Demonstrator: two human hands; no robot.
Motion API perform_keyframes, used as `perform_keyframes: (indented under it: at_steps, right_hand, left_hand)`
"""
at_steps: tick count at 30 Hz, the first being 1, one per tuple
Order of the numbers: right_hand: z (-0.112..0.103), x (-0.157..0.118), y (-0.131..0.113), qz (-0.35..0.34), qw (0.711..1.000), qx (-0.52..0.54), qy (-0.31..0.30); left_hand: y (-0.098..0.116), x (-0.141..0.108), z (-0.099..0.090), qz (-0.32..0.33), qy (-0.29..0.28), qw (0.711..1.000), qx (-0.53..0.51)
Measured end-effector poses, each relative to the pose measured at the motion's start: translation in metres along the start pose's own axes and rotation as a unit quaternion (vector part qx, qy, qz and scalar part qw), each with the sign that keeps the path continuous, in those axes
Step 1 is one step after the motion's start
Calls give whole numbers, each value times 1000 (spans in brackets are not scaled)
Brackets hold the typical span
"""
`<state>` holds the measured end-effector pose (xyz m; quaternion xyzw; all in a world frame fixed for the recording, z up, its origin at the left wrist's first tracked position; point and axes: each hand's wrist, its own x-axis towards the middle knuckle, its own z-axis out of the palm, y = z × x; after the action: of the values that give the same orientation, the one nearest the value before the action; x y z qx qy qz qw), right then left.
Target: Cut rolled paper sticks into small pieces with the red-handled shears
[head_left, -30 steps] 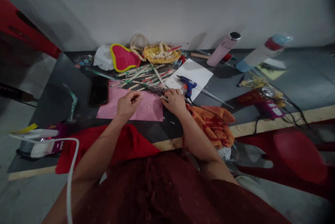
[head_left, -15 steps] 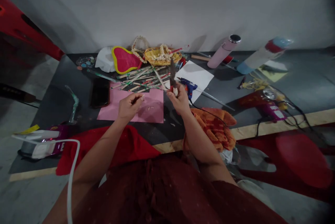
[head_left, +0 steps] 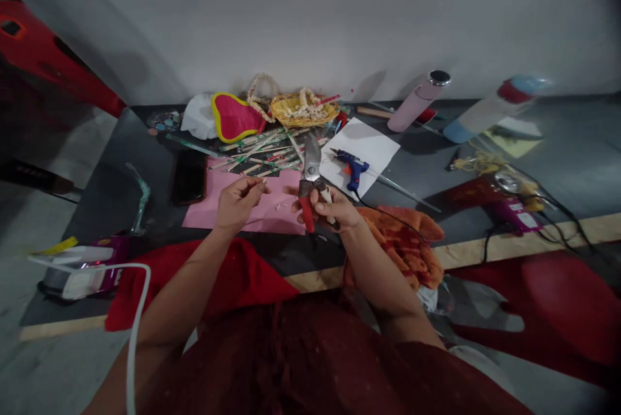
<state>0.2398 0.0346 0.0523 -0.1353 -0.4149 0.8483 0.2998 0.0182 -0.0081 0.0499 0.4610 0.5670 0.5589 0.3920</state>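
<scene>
**Holding shears in the right hand, pinching a tiny bit in the left**

Grips the pruning shears (head_left: 312, 166) in the right hand (head_left: 341, 212), with the thumb across the pale handle and some fingers reaching out past the red one. Keeps the handles spread and the blades pointed toward the wall (head_left: 310, 21), over the right edge of the pink paper (head_left: 272, 220). Pinches a tiny pale bit (head_left: 264, 183) at the fingertips of the left hand (head_left: 237, 203), over the same paper.

Differs from half a second ago at the right hand: then held the shears higher, with the handles gathered in the fingers; now lowers them toward the body and shows the red handle fully. Uncovers more of the blue glue gun (head_left: 356, 169) too. Barely changes at the left hand.

Starts nearest with the light wooden edge (head_left: 317, 280), partly under the red cloth (head_left: 237, 273). Gives some dark tabletop (head_left: 286, 253) between that edge and the paper, bounded on the right by the orange towel (head_left: 402, 234). Meets the phone (head_left: 189, 176) just left of the paper. Reaches, farther on, crowded sticks (head_left: 257, 150), the white sheet (head_left: 383, 140) under the glue gun, then the yellow basket (head_left: 286, 121) and pink bottle (head_left: 412, 106) near the wall.
</scene>
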Motion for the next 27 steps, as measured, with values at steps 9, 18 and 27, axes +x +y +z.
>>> perform_keyframes:
  at_steps: [9, 18, 27]
  right_hand:
    - [-6, -4, -3, -29, 997, 11, 65]
    - [-13, 8, -7, -164, 817, -519, 191]
    - [-2, 18, 15, -66, 556, -820, 121]
  left_hand:
    - [-6, 3, -2, 20, 25, 999, -19]
    - [-2, 1, -1, 9, 39, 999, 24]
    - [2, -2, 0, 18, 13, 998, 59]
